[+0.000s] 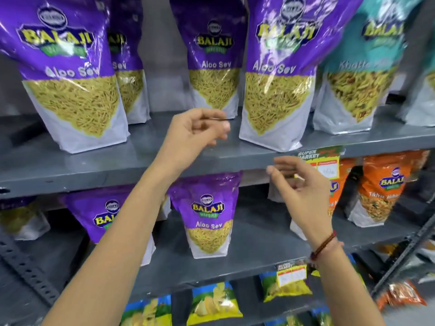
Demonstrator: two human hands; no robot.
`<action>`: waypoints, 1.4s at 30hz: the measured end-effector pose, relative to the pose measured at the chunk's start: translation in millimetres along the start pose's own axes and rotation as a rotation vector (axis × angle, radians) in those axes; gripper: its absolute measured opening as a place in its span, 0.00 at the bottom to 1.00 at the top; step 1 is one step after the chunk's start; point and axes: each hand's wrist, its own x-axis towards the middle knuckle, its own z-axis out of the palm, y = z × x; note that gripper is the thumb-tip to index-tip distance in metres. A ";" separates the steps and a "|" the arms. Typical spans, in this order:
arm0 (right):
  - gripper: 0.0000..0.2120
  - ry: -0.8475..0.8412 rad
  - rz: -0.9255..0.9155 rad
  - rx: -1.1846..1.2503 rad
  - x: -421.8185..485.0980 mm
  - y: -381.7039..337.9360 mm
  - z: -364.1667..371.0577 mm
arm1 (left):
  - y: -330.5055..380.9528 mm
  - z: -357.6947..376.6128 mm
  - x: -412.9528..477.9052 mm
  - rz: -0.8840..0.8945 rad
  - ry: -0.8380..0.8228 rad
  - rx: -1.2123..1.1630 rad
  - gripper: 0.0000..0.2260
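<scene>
Shelving: grey metal store shelf (94, 161) carries stand-up pouches in a row, labels facing outward so shoppers can read them.
Left hand (197, 130): raised over a gap in the upper row, fingers loosely curled, holding nothing.
Nearest pouch: tall purple-and-white plastic Aloo Sev pouch (277, 90), upright at the shelf's front edge, just right of that hand.
Right hand (303, 194): lower, before the shelf lip near the yellow paper price tag (327, 165), relaxed and empty.
Likely aim: tidying the row around the gap.

"balaji aloo sev" on purple pouches (277, 90); "super market" on tag (316, 158)
</scene>
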 end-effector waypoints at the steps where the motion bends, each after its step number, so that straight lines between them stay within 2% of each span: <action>1: 0.06 0.051 -0.043 -0.008 8.2 -9.6 -3.3 | 2.6 4.7 12.5 0.015 0.031 -0.002 0.06; 3: 0.07 0.166 -0.111 -0.042 27.8 -22.1 -7.7 | 3.5 14.8 37.7 0.006 0.065 -0.003 0.06; 5: 0.15 0.229 -0.116 -0.094 50.6 -26.0 -10.0 | 0.9 25.3 62.9 -0.070 0.079 -0.019 0.11; 9: 0.43 0.048 0.021 -0.262 85.9 -14.3 -4.1 | -6.1 39.9 96.0 -0.276 0.058 -0.100 0.20; 12: 0.51 -0.051 0.115 -0.236 93.5 -7.2 1.5 | -15.9 43.8 99.4 -0.462 0.023 -0.224 0.27; 14: 0.52 -0.047 0.121 -0.230 95.4 -4.7 3.1 | -20.6 48.5 97.3 -0.510 -0.085 -0.266 0.27; 16: 0.49 -0.014 0.117 -0.247 96.6 -3.7 4.0 | -20.9 55.1 93.8 -0.468 -0.142 -0.278 0.21; 19: 0.44 0.003 0.095 -0.220 100.6 -2.4 2.8 | -18.6 55.8 89.3 -0.367 -0.065 -0.312 0.08; 20: 0.44 -0.015 0.077 -0.190 102.7 -2.4 1.9 | -18.8 51.0 88.1 -0.336 -0.060 -0.309 0.07; 24: 0.45 -0.105 0.025 -0.011 115.9 -8.1 4.3 | -23.5 20.1 85.7 -0.168 -0.100 -0.166 0.17; 27: 0.40 -0.201 0.035 0.076 130.4 -10.9 12.3 | -25.7 -5.9 82.2 -0.085 -0.135 -0.113 0.23; 32: 0.37 -0.409 0.112 0.122 140.1 4.7 31.7 | -41.1 -33.5 70.2 -0.139 -0.111 -0.016 0.28; 36: 0.31 -0.557 0.215 0.165 148.2 18.8 40.4 | -54.9 -39.8 63.2 -0.171 -0.043 -0.017 0.20; 38: 0.32 -0.585 0.249 0.189 152.2 24.5 41.6 | -57.7 -40.5 62.6 -0.179 -0.031 0.002 0.16; 40: 0.36 -0.605 0.265 0.197 153.4 29.4 42.3 | -60.9 -41.3 62.6 -0.193 -0.057 0.042 0.20; 42: 0.36 -0.608 0.284 0.196 153.9 32.7 43.0 | -61.7 -41.4 62.3 -0.217 -0.114 0.099 0.29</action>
